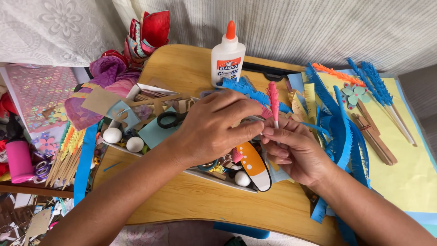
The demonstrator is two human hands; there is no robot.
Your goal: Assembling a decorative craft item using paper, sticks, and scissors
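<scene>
A rounded wooden table [191, 68] stood before a pale ribbed curtain [318, 27], its top crowded with craft scraps. Both forearms reached in from the lower edge of the view and met near the table's middle. The left hand [211, 132] lay palm down, knuckles up, its wrist bent inward over a shallow white tray [136, 89]; its thumb and forefinger were pressed together at the base of a pink fringed paper stalk [273, 102] on a thin white stick. The right hand [293, 148] came in from the right, palm turned toward the person, fingers curled narrowly around the lower end of the same stick, so the stalk stood upright between the 2 hands, just above the fingertips.

Inside the tray lay black-handled scissors [170, 119], 3 white balls [112, 135] and mixed paper pieces. An orange and white spotted paper shape [255, 166] rested at the tray's near edge, just below the hands. A white glue bottle [227, 57] with an orange cap stood upright behind the hands. Blue fringed paper strips [341, 132] spread to the right of the right hand, over a yellow sheet [405, 173] that carried 2 blue fringed stalks [378, 86] and brown wooden sticks [373, 136]. At the far left stood a pink cylinder [19, 160].
</scene>
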